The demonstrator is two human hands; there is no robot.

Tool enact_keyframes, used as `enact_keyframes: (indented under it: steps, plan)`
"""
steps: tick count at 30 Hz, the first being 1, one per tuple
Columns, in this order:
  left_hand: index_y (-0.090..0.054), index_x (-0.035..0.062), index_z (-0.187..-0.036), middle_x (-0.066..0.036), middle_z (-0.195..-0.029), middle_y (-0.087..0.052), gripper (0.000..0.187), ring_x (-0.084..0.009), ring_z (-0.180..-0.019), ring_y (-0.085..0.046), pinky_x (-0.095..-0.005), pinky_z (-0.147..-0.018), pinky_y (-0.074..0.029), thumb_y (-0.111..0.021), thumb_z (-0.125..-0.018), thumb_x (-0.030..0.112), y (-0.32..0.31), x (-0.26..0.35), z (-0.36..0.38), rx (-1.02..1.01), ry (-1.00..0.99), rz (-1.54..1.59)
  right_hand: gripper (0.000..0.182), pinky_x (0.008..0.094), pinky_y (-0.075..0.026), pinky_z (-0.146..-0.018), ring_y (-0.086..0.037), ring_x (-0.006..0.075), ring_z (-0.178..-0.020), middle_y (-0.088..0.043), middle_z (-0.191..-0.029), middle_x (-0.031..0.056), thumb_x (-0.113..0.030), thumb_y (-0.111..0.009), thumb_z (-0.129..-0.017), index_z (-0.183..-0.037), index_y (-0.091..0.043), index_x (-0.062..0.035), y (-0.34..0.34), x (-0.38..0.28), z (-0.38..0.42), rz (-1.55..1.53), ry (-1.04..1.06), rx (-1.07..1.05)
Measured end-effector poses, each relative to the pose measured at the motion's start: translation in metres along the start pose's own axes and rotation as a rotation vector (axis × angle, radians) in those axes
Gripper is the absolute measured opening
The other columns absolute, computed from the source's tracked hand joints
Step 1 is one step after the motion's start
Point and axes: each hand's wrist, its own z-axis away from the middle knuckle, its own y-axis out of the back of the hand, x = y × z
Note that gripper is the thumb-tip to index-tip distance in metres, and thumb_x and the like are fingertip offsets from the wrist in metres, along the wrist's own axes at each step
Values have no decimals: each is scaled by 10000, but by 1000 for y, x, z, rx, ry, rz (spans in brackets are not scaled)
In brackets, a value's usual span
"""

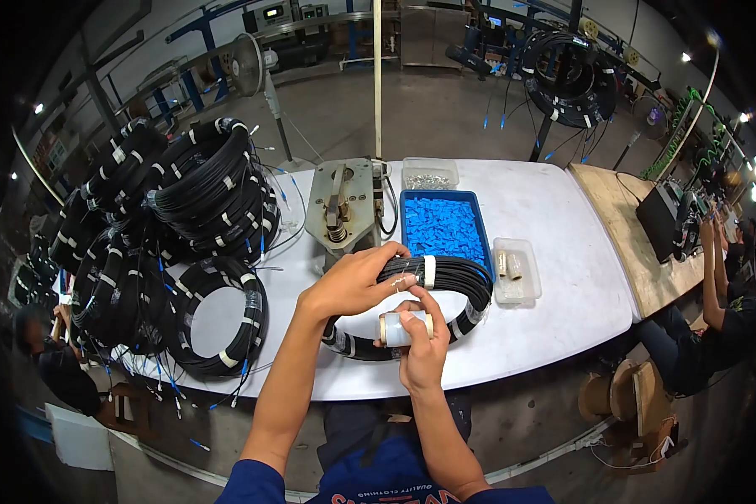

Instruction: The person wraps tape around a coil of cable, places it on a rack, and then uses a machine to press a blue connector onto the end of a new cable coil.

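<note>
A coil of black cable (472, 287), bound with white tape and clear film, rests on the white table in front of me. My left hand (349, 284) is closed over the coil's upper left side, fingers on top and thumb near the film-wrapped part. In my right hand (424, 353) is a small roll of clear wrapping film (396, 330) on a pale core, held over the coil's open middle. My right index finger points up close to my left thumb. Whether film stretches between roll and coil is hard to make out.
Stacked black cable coils (206, 197) crowd the table's left. A metal press (340, 206) stands behind my left hand. Beyond the coil sit a blue bin of blue connectors (445, 227) and a clear tray (525, 294) with film rolls. Other people work at both sides.
</note>
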Motion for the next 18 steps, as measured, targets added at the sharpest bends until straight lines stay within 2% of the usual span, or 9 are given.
enact_keyframes:
  steps: [2,4,7,10,11,13,15,16,18]
  plan:
    - [-555,60,-1226,-211,-1099,-671,432,-379,-980,-661,-436,-832,-508,-636,-947,379,4,-3,0,-27,-3,23,459,367,-616,-554,-650,203,-804,-569,-1005,99,-74,-589,-905,-1344,-497,18,-1,0,0,-6,-31,12]
    - [-523,32,-1288,-168,-1114,-661,461,-272,-1012,-645,-375,-869,-496,-661,-933,291,10,-9,0,-132,-22,124,480,384,-623,-547,-668,232,-810,-566,-997,115,-93,-558,-904,-1361,-469,28,-2,-1,1,-10,-63,26]
    - [-487,22,-1368,-141,-1148,-654,520,-218,-1044,-625,-355,-894,-490,-658,-923,229,15,-23,3,-164,-148,221,495,391,-625,-544,-680,260,-835,-565,-1003,117,-108,-562,-902,-1367,-463,27,-4,-2,0,-69,-88,56]
    - [-467,11,-1406,-131,-1144,-653,557,-196,-1046,-617,-341,-909,-489,-645,-914,204,16,-25,4,-165,-143,236,524,403,-629,-557,-685,278,-871,-564,-1009,119,-114,-566,-902,-1394,-445,19,-1,0,-1,-70,-100,51]
    - [-467,11,-1406,-131,-1144,-653,557,-196,-1046,-617,-341,-909,-489,-645,-914,204,16,-23,5,-164,-140,238,474,411,-633,-569,-684,280,-878,-563,-1006,118,-115,-569,-902,-1348,-475,14,-1,0,-1,-62,-97,43]
    - [-489,6,-1389,-142,-1158,-650,539,-197,-1053,-614,-338,-918,-490,-648,-911,198,20,-16,6,-198,1,284,424,419,-636,-581,-682,282,-886,-561,-1003,117,-115,-572,-903,-1302,-506,10,1,2,-1,-55,-96,33]
    - [-495,2,-1384,-143,-1166,-650,530,-192,-1053,-612,-333,-917,-491,-641,-911,190,21,-13,6,-198,24,287,253,441,-642,-628,-682,309,-924,-571,-1024,129,-110,-582,-899,-1124,-560,5,5,4,-3,-34,-134,1]
    - [-501,-1,-1380,-145,-1174,-650,520,-188,-1054,-610,-327,-916,-491,-635,-912,182,21,-13,6,-199,47,289,253,441,-642,-628,-682,309,-924,-571,-1024,129,-110,-582,-899,-1124,-560,5,4,4,-3,-34,-137,0]
    - [-494,-1,-1390,-145,-1184,-649,524,-183,-1045,-609,-321,-910,-492,-632,-919,185,21,-18,6,-202,15,279,119,461,-642,-667,-684,344,-941,-586,-1056,156,-91,-577,-894,-963,-552,2,-1,1,-3,-38,-63,-23]
